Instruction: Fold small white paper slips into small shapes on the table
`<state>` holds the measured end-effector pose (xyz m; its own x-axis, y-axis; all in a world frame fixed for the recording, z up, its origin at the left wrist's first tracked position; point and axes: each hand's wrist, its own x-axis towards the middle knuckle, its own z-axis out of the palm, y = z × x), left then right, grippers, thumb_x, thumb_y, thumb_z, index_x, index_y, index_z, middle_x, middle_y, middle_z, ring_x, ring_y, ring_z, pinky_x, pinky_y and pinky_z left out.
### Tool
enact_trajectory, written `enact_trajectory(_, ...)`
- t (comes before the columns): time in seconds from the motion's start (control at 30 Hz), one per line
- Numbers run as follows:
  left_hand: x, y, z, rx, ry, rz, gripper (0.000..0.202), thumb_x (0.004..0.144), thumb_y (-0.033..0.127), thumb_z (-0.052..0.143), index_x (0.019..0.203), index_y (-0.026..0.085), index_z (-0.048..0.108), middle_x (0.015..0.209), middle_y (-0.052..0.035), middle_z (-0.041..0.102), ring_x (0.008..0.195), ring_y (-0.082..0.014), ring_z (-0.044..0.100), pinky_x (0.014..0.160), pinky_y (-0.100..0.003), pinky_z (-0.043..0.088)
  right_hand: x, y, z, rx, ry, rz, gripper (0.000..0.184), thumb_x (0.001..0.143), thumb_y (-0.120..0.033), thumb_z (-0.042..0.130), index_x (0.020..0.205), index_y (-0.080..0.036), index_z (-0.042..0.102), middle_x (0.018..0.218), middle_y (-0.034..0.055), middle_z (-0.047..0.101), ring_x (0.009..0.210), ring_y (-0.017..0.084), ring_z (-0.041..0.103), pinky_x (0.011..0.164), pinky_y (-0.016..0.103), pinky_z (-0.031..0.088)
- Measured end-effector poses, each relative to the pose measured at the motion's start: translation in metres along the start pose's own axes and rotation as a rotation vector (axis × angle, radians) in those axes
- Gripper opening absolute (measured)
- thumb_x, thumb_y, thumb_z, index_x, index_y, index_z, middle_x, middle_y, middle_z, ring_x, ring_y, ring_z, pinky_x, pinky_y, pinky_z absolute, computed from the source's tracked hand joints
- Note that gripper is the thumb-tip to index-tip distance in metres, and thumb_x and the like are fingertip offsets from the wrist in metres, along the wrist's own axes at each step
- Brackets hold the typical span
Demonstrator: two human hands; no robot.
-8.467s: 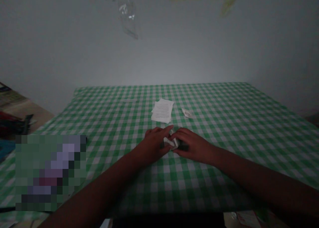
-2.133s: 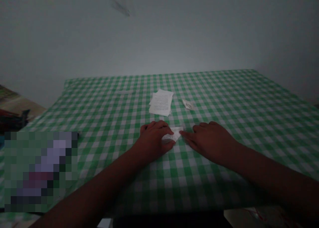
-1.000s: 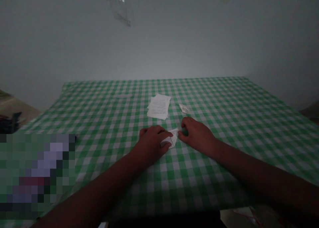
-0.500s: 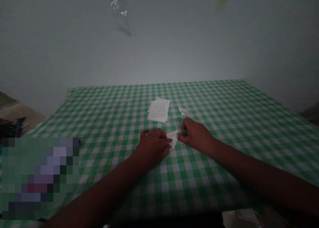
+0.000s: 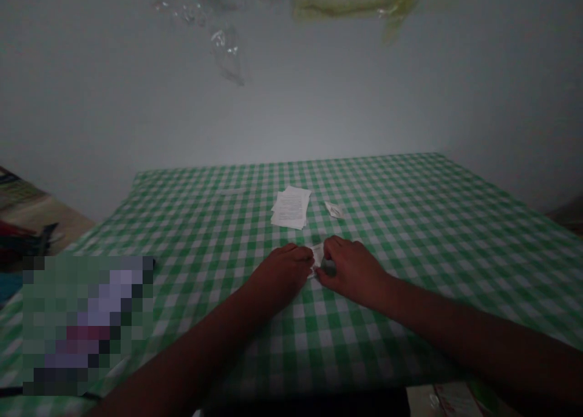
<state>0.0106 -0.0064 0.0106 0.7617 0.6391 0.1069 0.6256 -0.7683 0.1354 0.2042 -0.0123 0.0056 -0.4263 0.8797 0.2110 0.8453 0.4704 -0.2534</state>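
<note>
A small piece of printed white paper (image 5: 317, 256) lies between my two hands on the checked cloth, and most of it is covered. My left hand (image 5: 285, 274) rests over its left side, with the fingers pressed together on it. From the right, my right hand (image 5: 353, 268) has curled fingers and thumb at the paper's other side, closed in on it. Just beyond the hands is a pile of printed paper sheets (image 5: 289, 209), slightly fanned out. Right of that pile sits a small folded paper (image 5: 334, 209).
A green and white checked tablecloth (image 5: 191, 241) covers the table, which meets a pale wall (image 5: 291, 113). At the left is a pixelated long object (image 5: 100, 311) with a dark cable (image 5: 11, 391). Clear plastic (image 5: 228, 53) and yellow tape (image 5: 350, 5) cling to the wall.
My right hand has moved left and slightly down onto the paper, close against my left hand, covering more of it. The view has tilted up a little.
</note>
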Motion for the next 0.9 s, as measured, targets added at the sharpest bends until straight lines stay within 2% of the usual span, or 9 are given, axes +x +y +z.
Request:
enact_trajectory(0.2,0.000,-0.008,0.007,-0.072,0.058,0.016,0.013,0.090,0.014,0.059,0.099,0.015,0.069,0.112,-0.0055,0.067,0.100,-0.0199,0.059,0.095,-0.037,0.048,0.000,0.002,0.003,0.098,0.010,-0.014,0.018,0.078,-0.030,0.063,0.080,-0.020,0.048,0.079,0.0015,0.058,0.070,0.016,0.052,0.062,0.029,0.035)
enact_trajectory(0.5,-0.001,-0.006,0.004,-0.098,0.052,0.006,0.016,0.090,0.013,0.060,0.104,0.014,0.068,0.112,-0.0067,0.066,0.100,-0.0200,0.059,0.094,-0.036,0.049,0.001,0.005,0.004,0.144,0.003,0.011,0.021,0.076,-0.029,0.066,0.078,-0.020,0.046,0.076,-0.0004,0.055,0.068,0.015,0.050,0.060,0.028,0.032)
enact_trajectory(0.8,-0.001,-0.004,0.007,-0.054,0.043,-0.022,0.020,0.094,0.018,0.054,0.111,0.014,0.065,0.117,-0.0062,0.065,0.103,-0.0205,0.058,0.096,-0.037,0.048,0.022,0.034,0.006,0.066,0.030,0.130,0.024,0.077,-0.032,0.066,0.077,-0.021,0.044,0.077,0.0000,0.054,0.064,0.015,0.048,0.056,0.028,0.030)
enact_trajectory(0.9,-0.002,-0.002,0.005,-0.063,0.033,-0.056,0.022,0.095,0.020,0.054,0.114,0.016,0.064,0.118,-0.0053,0.065,0.106,-0.0210,0.058,0.097,-0.038,0.048,0.023,0.036,0.006,0.058,0.044,0.130,0.023,0.078,-0.031,0.065,0.077,-0.021,0.045,0.077,0.0001,0.054,0.064,0.015,0.049,0.057,0.028,0.031)
